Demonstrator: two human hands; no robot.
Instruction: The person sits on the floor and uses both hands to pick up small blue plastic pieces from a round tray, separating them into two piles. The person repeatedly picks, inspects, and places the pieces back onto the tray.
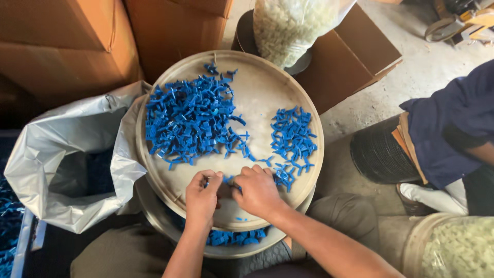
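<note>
On the near edge of the round, shallow, beige tray [154, 154], resting across the lap, both hands working close together. Left hand [201, 193] curled, fingertips pinched together on a small blue plastic piece [226, 179] at the tray's front; right hand [257, 190] meeting it from the other side, thumb and fingers closed on the same cluster, as if gripping one piece from both ends. Exactly how many pieces lie between the fingers: cannot tell, hidden by knuckles.

Farther back on the tray, a large heap of small blue plastic clip-like pieces [188, 118] to the left, a smaller heap of the same blue pieces [292, 136] to the right, bare tray between them, apparently kept apart as two lots within easy reach of either hand. A thin trail of strays running from the big heap down toward the fingers.

Beneath the tray, a second round container [154, 216] with more blue pieces [234, 238] showing at its front lip. To the left, a silvery-white plastic sack [72, 154] with its mouth folded open, just beside the tray rim, placed for easy dropping. Behind, brown cardboard boxes [67, 46] and a clear bag of whitish pieces [290, 25]. To the right, another person in dark blue clothing [453, 118], seated, apart from the tray.
</note>
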